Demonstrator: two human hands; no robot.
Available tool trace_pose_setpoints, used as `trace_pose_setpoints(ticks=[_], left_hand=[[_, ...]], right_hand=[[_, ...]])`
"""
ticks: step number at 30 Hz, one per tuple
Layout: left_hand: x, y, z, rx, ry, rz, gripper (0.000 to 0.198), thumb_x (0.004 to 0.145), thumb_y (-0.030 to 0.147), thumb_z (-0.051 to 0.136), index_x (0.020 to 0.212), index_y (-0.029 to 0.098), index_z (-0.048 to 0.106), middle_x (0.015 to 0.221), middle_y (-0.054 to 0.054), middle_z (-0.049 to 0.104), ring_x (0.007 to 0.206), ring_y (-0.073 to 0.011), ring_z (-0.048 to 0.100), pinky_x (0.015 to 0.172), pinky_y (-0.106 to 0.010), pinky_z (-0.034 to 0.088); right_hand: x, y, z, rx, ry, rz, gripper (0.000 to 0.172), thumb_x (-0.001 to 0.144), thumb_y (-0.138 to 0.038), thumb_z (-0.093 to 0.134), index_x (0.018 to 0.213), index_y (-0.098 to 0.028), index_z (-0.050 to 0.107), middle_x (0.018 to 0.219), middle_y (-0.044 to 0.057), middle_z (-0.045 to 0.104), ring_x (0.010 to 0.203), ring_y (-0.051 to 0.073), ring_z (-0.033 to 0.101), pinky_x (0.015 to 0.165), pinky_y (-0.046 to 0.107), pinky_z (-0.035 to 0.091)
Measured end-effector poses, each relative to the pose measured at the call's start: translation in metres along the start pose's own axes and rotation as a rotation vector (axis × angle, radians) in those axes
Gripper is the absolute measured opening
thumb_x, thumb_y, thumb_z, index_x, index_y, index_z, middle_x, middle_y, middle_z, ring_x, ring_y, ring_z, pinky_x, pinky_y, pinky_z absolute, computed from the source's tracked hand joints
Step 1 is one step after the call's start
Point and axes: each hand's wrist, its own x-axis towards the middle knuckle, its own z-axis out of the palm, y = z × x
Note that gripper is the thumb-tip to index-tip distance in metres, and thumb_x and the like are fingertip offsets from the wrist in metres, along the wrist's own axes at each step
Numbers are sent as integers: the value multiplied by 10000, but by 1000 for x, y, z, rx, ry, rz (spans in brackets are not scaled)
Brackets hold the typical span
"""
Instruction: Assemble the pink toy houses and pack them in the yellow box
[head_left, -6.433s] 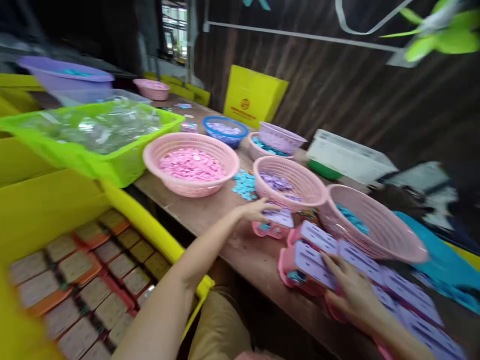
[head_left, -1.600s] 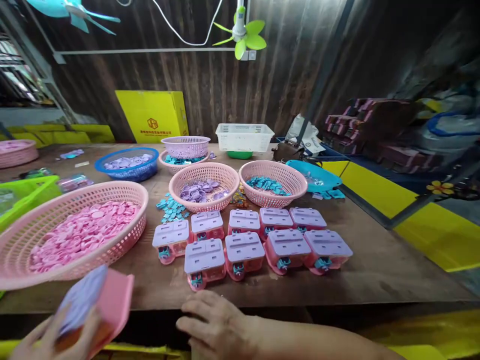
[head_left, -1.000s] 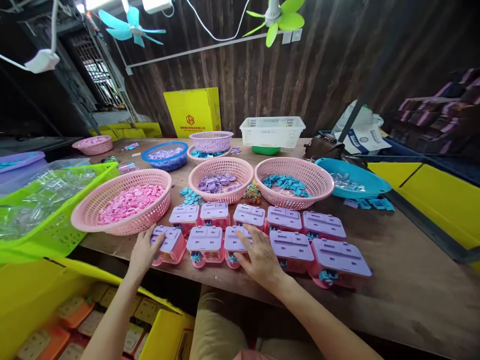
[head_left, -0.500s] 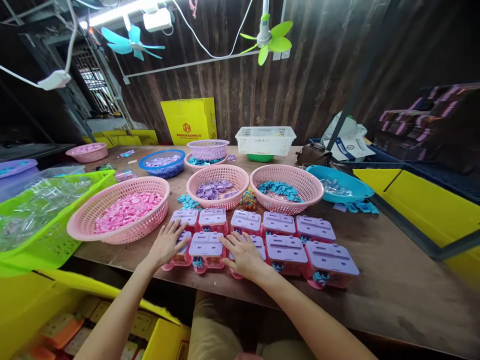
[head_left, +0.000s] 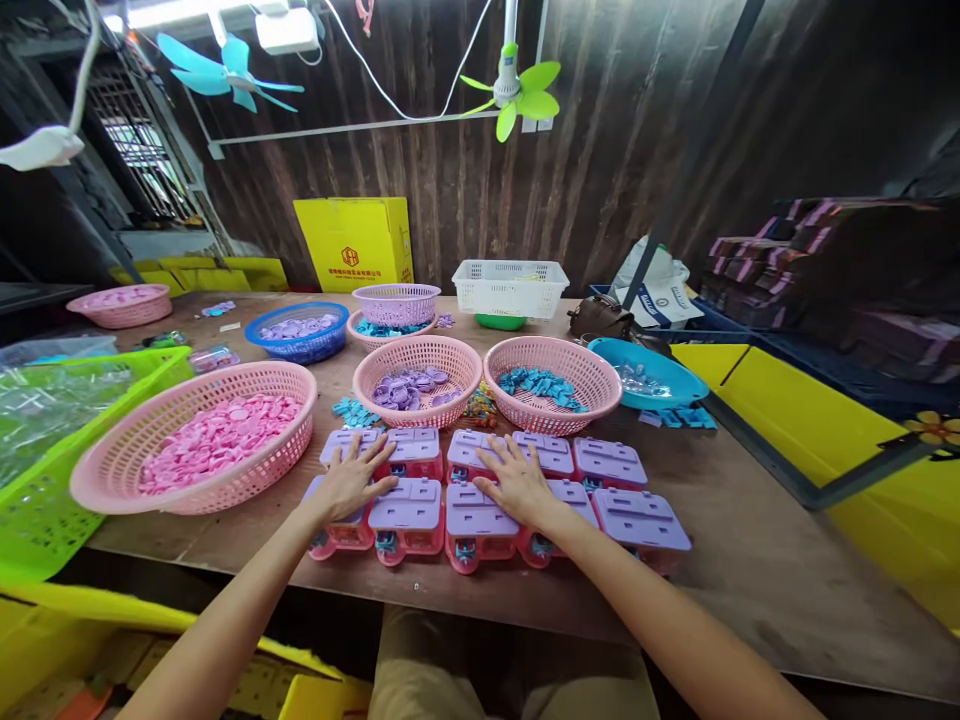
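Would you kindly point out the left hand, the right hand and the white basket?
left hand (head_left: 351,480), head view, back of the hand.
right hand (head_left: 517,484), head view, back of the hand.
white basket (head_left: 510,292), head view, front wall.

Smooth plastic toys (head_left: 409,503) with matt lilac lids sit on a worn, scuffed wooden table (head_left: 750,560); the baskets (head_left: 420,352) look like perforated plastic (slightly glossy).

Yellow carton (head_left: 352,243), upper left of centre by the back wall: round orange logo with a line of print beneath, too small to read. Nothing else legible.
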Motion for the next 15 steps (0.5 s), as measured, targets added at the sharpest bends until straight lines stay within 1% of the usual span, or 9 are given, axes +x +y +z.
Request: trace_pose_setpoints(ticks=[3,7,9,11,12,13,15], left_hand=[[0,0,1,-18,-3,38,623,850,598,290,1409,333,213,1493,33,147,1357,-386,16,1027,-627,133],[-1,-3,0,-48,15,91,618,840,599,330,1392,327,279,1489,6,196,1357,-371,90,1033,-605,149],[1,0,-1,-71,53,107,595,836,590,358,1361,308,355,1469,-19,269,1346,-356,155,1036,-580,180],[4,9,-1,-93,115,113,576,837,582,374,1317,269,425,1434,-59,339,1327,-332,215,1040,-557,199],[6,15,-1,-98,153,112,577,836,585,376,1303,251,441,1420,-79,354,1323,-322,226,1043,-557,190],[9,22,0,-108,158,133,608,827,602,382,1319,246,417,1433,-94,328,1329,-318,213,1044,-569,169],[16,31,2,-144,109,134,697,798,653,384,1377,273,311,1484,-95,213,1346,-334,160,1026,-624,114]], right_hand=[[-3,6,6,-7,-35,1,512,908,-493,303,1370,-278,358,1482,29,231,1354,292,163,1047,576,135],[-7,8,8,-27,-20,-28,492,906,-470,324,1351,-273,390,1465,21,281,1344,284,196,1034,553,204],[-7,10,8,-52,-9,-67,476,906,-447,331,1343,-274,404,1452,20,310,1334,279,224,1025,538,235],[-7,13,9,-91,-3,-108,461,908,-415,332,1336,-268,417,1440,23,335,1322,280,252,1018,525,261],[-7,16,10,-115,0,-122,456,908,-400,329,1332,-263,425,1433,26,348,1316,280,266,1013,517,275],[-7,18,12,-140,7,-129,452,907,-387,327,1327,-259,432,1426,29,361,1310,280,280,1005,510,293],[-3,25,19,-189,41,-141,449,902,-372,321,1321,-265,439,1413,29,383,1297,276,307,984,499,330]])
